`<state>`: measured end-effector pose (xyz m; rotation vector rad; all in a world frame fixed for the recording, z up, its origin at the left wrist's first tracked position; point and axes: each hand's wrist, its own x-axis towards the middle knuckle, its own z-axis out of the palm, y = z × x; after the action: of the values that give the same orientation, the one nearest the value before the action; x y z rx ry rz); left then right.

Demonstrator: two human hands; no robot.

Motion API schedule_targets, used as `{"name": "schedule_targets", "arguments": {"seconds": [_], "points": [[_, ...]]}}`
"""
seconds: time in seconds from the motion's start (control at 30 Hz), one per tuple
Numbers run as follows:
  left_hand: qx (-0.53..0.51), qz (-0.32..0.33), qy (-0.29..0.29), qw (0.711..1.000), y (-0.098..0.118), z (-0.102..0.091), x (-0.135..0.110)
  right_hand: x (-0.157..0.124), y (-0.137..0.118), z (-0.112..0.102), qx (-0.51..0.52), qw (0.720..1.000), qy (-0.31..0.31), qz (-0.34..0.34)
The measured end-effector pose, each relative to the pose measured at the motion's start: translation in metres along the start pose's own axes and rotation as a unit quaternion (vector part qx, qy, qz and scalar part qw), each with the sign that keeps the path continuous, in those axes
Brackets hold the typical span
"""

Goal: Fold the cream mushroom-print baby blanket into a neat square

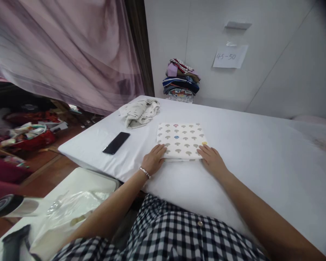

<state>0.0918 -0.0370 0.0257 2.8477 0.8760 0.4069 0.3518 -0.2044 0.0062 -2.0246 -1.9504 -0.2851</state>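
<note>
A white cloth printed with grey mushrooms (182, 139) lies folded into a flat rectangle on the white-covered bed (247, 141). Red, blue and yellow prints stand out among the grey ones. My left hand (154, 158), with a bracelet at the wrist, rests on the cloth's near left corner, fingers stretched out. At the near right corner, my right hand (212, 159) lies with its fingers spread on the edge. Neither hand grips the fabric.
Left of the folded cloth lie a black phone (116, 143) and a crumpled white patterned cloth (139, 111). A stack of folded clothes (181, 81) stands by the wall. A pink curtain (78, 50) hangs at left. Near my left arm, a white surface holds a plastic bag (67, 214).
</note>
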Motion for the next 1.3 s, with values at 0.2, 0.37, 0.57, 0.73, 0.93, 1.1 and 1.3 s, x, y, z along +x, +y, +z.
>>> {"name": "schedule_targets", "arguments": {"seconds": [0.2, 0.37, 0.57, 0.73, 0.93, 1.1, 1.3], "points": [[0.041, -0.04, 0.007, 0.998, 0.005, 0.007, -0.004, -0.009, -0.001, 0.009, 0.012, 1.0, -0.007, -0.002], [0.008, -0.077, 0.009, 0.997, 0.008, 0.011, -0.004, -0.009, 0.002, 0.011, 0.179, 0.984, 0.008, 0.019], [-0.263, -0.169, 0.007, 0.95, 0.003, -0.003, -0.007, -0.005, 0.0, 0.003, 0.464, 0.813, 0.121, 0.331], [-0.449, -0.355, 0.021, 0.82, -0.007, -0.009, 0.015, 0.006, 0.003, 0.002, 0.537, 0.723, 0.095, 0.425], [-0.414, -0.378, 0.024, 0.828, -0.018, 0.001, 0.055, 0.013, 0.009, -0.003, 0.572, 0.703, 0.059, 0.419], [-0.434, -0.317, 0.044, 0.842, -0.041, -0.002, 0.086, -0.004, -0.037, -0.002, 0.611, 0.699, 0.042, 0.369], [-0.416, -0.331, 0.073, 0.844, -0.082, -0.02, 0.121, -0.023, -0.101, -0.004, 0.627, 0.734, -0.115, 0.234]]}}
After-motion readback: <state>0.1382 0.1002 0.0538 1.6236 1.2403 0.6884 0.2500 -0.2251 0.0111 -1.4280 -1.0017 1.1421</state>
